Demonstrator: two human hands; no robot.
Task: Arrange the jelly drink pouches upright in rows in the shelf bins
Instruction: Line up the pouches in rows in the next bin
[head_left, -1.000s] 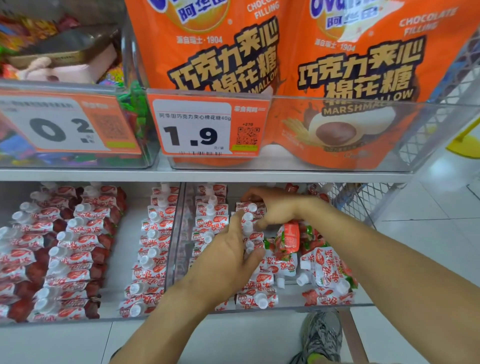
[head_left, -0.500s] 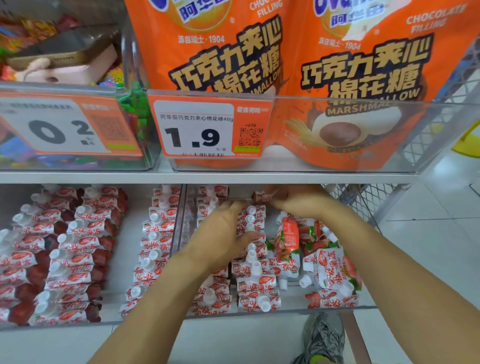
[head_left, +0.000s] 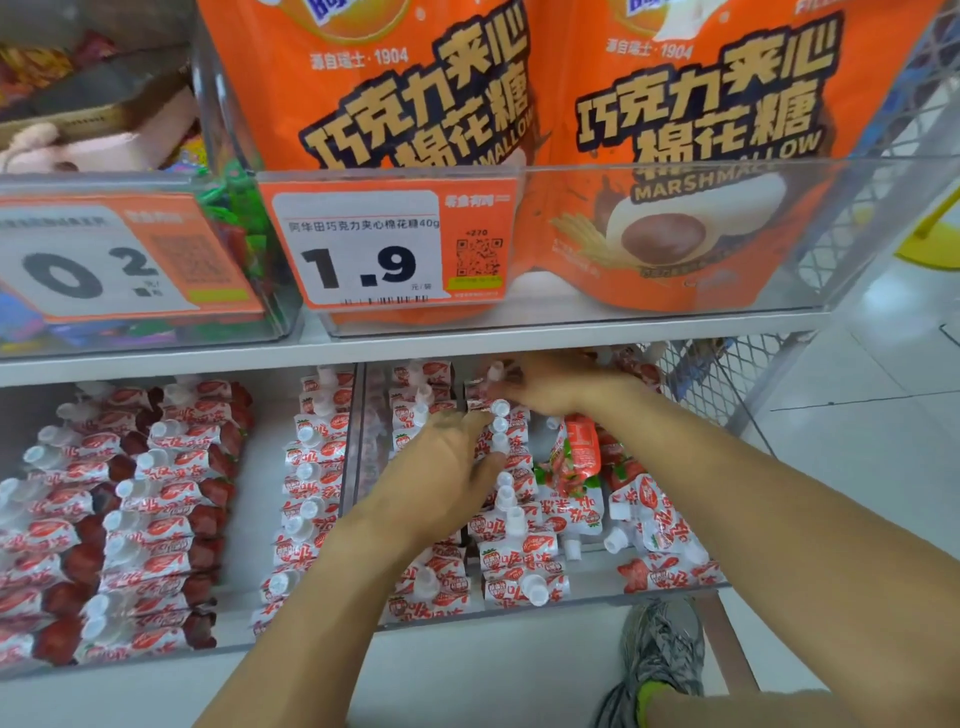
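head view, left hand (head_left: 441, 473) flat, open on pouch row (head_left: 511, 499), right hand (head_left: 558, 382) grip unclear

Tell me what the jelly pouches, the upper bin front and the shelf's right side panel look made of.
Jelly pouches: thin printed plastic film, crinkled and slightly glossy, with white, seemingly hard plastic screw caps.
Upper bin front: clear rigid plastic, probably acrylic; the marshmallow bags show through it, with reflections.
Side panel: light-coloured wire mesh, likely painted metal.

Bright, even light — edges perhaps blurred.
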